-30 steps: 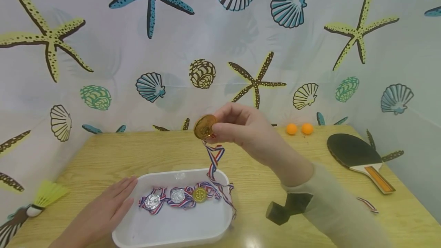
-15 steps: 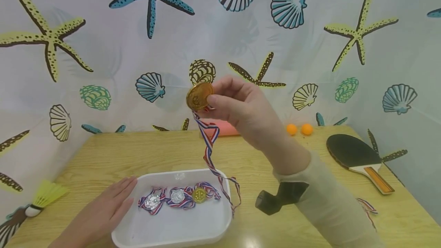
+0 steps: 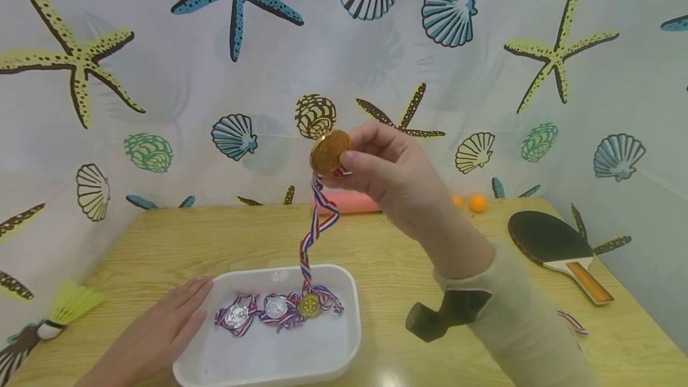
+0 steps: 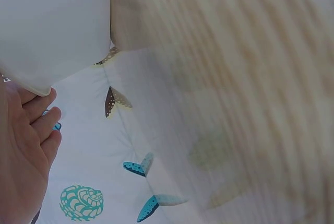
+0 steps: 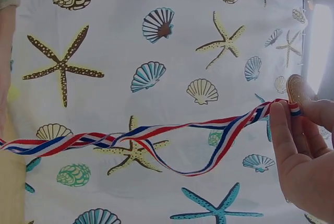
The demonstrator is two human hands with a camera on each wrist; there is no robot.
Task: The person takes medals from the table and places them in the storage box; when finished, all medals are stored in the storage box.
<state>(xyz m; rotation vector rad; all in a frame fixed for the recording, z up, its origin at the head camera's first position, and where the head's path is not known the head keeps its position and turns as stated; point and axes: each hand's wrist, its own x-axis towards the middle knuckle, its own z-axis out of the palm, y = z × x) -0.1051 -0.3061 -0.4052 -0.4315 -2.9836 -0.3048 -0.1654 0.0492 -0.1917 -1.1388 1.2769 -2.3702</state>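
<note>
My right hand [image 3: 398, 181] pinches a gold medal [image 3: 329, 153] between thumb and fingers, up above the white tray [image 3: 344, 360]. Its red, white and blue ribbon [image 3: 309, 243] dangles twisted, the lower end reaching the medals in the tray; the right wrist view also shows this ribbon [image 5: 219, 140] hanging in a loop. Inside the tray lie two silver medals, one at the left [image 3: 236, 315] and one in the middle [image 3: 276, 307], plus a gold one [image 3: 309, 305], all on bunched ribbons. With its fingers extended, my left hand [image 3: 161, 327] touches the tray's left side.
Two orange balls [image 3: 478, 203] and a pink cylinder [image 3: 349, 202] lie along the back of the wooden table [image 3: 199, 237]. A black table tennis paddle [image 3: 548, 237] rests at the right. At the left is a yellow shuttlecock [image 3: 75, 306]; some striped ribbon [image 3: 572, 321] shows beside the right sleeve.
My right hand has lifted the gold medal higher, then shifted slightly right. The ribbon's lower end has swung from the tray's right rim to inside it. My left hand stays put.
</note>
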